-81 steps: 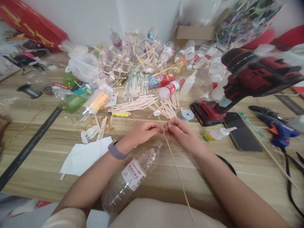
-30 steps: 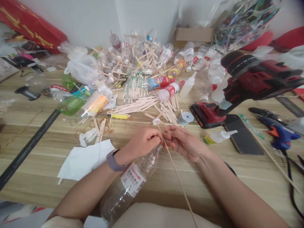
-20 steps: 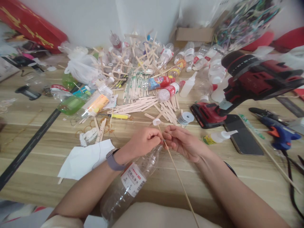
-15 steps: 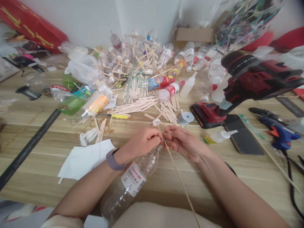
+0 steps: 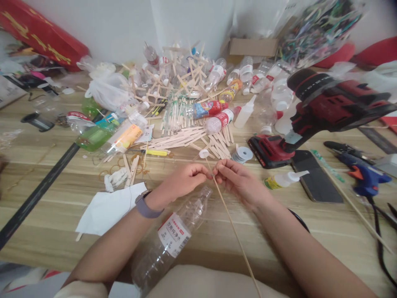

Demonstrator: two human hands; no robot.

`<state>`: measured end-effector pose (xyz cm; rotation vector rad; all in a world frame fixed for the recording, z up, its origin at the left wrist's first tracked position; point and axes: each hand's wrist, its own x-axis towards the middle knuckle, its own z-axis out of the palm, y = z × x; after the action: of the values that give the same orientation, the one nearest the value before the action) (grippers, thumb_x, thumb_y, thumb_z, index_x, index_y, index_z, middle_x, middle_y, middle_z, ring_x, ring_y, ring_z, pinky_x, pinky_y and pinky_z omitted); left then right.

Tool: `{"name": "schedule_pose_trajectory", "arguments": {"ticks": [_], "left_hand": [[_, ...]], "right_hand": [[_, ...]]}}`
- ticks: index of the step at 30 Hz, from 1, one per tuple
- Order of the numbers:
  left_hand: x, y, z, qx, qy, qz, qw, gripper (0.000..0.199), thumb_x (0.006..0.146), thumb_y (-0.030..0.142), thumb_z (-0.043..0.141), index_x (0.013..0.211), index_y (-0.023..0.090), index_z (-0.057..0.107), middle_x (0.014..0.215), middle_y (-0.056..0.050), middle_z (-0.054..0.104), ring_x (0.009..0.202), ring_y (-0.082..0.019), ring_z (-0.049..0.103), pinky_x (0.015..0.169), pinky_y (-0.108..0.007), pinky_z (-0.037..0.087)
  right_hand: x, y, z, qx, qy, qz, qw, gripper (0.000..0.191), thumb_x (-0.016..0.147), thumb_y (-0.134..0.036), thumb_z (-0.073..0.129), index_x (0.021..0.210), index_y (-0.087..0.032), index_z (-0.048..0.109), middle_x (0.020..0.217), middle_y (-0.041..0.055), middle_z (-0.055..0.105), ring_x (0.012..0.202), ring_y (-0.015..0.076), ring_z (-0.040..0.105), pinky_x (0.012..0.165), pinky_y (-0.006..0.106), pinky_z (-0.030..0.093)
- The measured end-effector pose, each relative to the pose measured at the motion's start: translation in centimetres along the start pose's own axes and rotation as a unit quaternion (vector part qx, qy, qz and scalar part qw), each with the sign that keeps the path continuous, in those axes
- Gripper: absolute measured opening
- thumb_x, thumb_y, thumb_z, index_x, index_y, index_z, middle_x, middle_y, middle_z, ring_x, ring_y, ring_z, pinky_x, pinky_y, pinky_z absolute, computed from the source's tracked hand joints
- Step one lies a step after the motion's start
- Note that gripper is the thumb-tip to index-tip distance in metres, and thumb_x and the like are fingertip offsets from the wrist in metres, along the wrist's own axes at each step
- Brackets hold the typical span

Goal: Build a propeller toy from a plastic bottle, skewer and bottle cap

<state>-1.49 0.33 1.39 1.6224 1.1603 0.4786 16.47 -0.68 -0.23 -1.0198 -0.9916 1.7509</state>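
Note:
A long thin wooden stick slants from my lap up between my hands, with a white bottle cap near its far end. My left hand, below a grey watch strap, is closed, thumb and forefinger at the stick's left side; what they pinch is too small to make out. On the right side, my right hand is pinched close against the stick, its grip also too small to tell. A clear plastic bottle with a white label leans below my left hand, its open neck near the stick.
Flat wooden sticks, bottles and a wire spool lie ahead. On the right are a red drill, a phone, a glue bottle and a blue glue gun. White paper lies left.
My left hand has shifted slightly left and up, off the bottle's neck, which now shows. My right hand has risen a little along the stick.

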Motion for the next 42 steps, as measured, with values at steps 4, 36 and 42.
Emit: {"name": "schedule_pose_trajectory", "arguments": {"ticks": [4,36,42], "left_hand": [[0.1,-0.3,-0.2,0.015,-0.001,0.002,1.0,0.022,0.082,0.022,0.048,0.087,0.019,0.069,0.056,0.007,0.048,0.048,-0.01,0.039,0.049,-0.024,0.029],[-0.2,0.3,0.3,0.068,0.044,0.019,0.997,0.017,0.083,0.029,0.055,0.071,0.017,0.06,0.06,0.005,0.053,0.056,-0.011,0.046,0.052,-0.023,0.031],[-0.1,0.6,0.3,0.062,0.056,0.007,0.996,0.018,0.082,0.027,0.056,0.067,0.017,0.058,0.062,0.004,0.056,0.059,-0.012,0.049,0.055,-0.024,0.034]], "right_hand": [[0.2,0.4,-0.2,-0.066,0.014,-0.032,0.997,0.03,0.075,-0.045,0.071,0.078,-0.019,0.055,0.067,-0.0042,0.054,0.059,0.0097,0.049,0.057,0.025,0.036],[-0.4,-0.2,0.1,-0.416,0.042,-0.11,0.902,0.014,0.08,-0.029,0.057,0.078,-0.018,0.066,0.066,0.0016,0.065,0.057,0.0141,0.052,0.052,0.026,0.038],[-0.7,-0.4,0.7,-0.387,0.032,-0.051,0.92,0.014,0.073,-0.032,0.059,0.071,-0.018,0.064,0.06,-0.0007,0.061,0.051,0.0115,0.047,0.046,0.024,0.033]]}}
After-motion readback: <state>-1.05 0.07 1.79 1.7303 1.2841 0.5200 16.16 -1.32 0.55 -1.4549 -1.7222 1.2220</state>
